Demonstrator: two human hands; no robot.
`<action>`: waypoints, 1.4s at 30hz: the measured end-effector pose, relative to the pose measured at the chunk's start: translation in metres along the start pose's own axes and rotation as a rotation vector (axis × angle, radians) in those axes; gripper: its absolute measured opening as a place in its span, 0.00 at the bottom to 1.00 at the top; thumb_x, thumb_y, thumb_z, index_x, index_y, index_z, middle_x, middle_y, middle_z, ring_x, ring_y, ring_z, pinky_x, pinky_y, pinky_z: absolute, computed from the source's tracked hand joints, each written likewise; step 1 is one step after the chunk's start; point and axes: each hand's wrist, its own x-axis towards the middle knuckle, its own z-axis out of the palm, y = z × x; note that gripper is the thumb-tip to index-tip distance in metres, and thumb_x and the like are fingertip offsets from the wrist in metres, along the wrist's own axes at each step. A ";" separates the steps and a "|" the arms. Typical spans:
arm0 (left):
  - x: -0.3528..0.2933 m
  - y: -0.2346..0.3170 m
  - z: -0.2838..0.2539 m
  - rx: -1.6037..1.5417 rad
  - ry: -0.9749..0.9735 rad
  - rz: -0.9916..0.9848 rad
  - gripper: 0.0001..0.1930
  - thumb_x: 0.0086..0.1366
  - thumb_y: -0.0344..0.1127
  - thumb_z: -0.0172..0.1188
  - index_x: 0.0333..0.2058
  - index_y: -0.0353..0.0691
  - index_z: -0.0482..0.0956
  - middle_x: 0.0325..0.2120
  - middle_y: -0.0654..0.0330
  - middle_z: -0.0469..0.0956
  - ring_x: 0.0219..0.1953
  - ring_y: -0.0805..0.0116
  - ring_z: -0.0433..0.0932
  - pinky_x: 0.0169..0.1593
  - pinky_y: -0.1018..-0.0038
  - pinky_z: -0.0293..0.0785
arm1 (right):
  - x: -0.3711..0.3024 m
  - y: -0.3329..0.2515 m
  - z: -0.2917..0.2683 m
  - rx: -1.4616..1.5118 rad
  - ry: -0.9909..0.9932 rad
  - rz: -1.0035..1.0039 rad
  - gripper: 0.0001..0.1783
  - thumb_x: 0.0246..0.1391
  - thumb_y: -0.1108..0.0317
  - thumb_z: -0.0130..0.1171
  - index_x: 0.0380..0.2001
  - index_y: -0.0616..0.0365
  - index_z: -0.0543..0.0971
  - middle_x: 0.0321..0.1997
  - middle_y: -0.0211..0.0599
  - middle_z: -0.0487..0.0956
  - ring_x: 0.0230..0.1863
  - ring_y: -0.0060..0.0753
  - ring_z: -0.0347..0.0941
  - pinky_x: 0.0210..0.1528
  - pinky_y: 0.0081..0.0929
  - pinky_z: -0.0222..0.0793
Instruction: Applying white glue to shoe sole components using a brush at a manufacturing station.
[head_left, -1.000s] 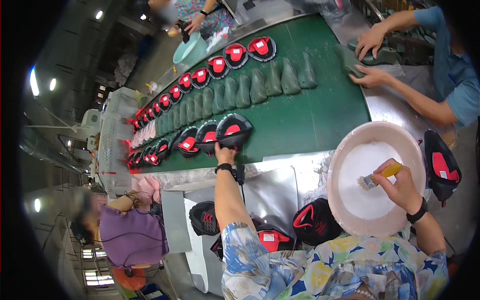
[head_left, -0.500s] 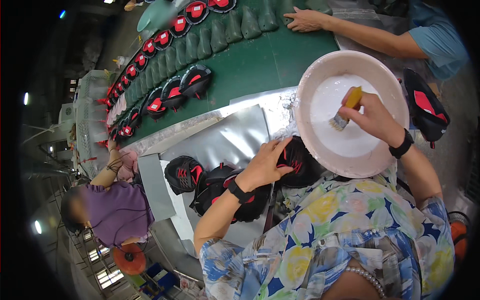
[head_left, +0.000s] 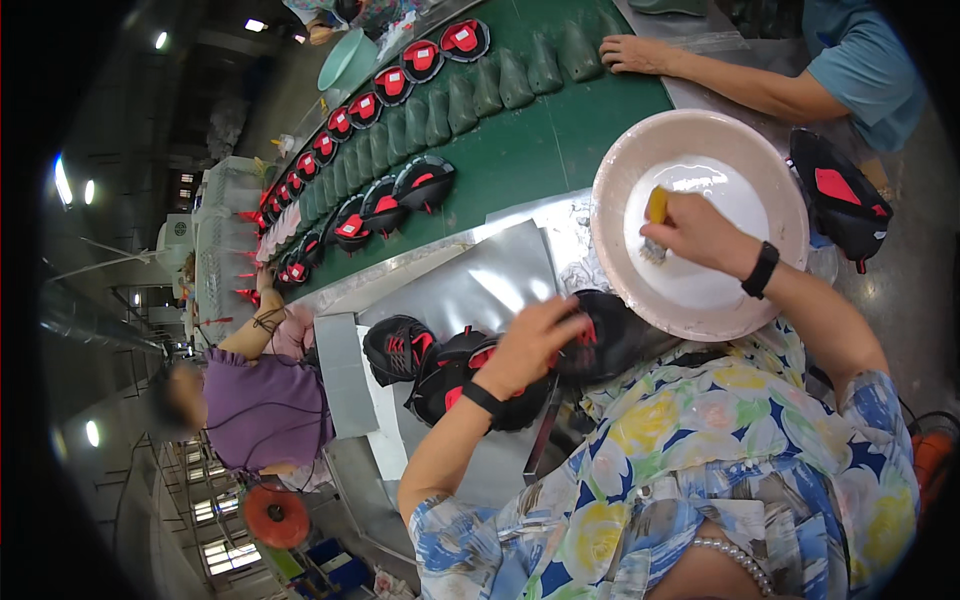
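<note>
My right hand (head_left: 695,232) is closed around a brush with a yellow handle (head_left: 656,205). The brush's pale bristles (head_left: 653,252) are at the white liquid (head_left: 700,290) in a large pale pink basin (head_left: 630,150). My left hand (head_left: 530,345), a little blurred, has its fingers stretched out and apart. It hovers by the left edge of a black shoe upper with red parts (head_left: 610,345); whether it touches the upper I cannot tell. Left of that hand lie more black and red shoe uppers (head_left: 440,385), partly hidden by my wrist, and another with red laces (head_left: 392,350).
Green shoe lasts (head_left: 515,82) and rows of black and red uppers (head_left: 422,60) stand along the green conveyor belt (head_left: 500,150). A co-worker's hand (head_left: 635,55) rests at its far edge. Another person in purple (head_left: 265,405) is at the left. One upper (head_left: 840,200) lies right of the basin.
My left hand has lifted back slightly from the shoe upper, its fingers now blurred. My right hand has moved the brush leftward and toward me within the basin. The whole view has shifted somewhat.
</note>
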 end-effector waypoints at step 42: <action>0.140 0.017 -0.045 -0.011 0.832 -0.179 0.26 0.58 0.31 0.69 0.55 0.36 0.74 0.50 0.51 0.78 0.51 0.56 0.78 0.56 0.66 0.74 | -0.016 -0.027 -0.096 0.412 0.455 -0.088 0.21 0.54 0.58 0.68 0.32 0.69 0.76 0.24 0.50 0.81 0.25 0.44 0.79 0.31 0.34 0.73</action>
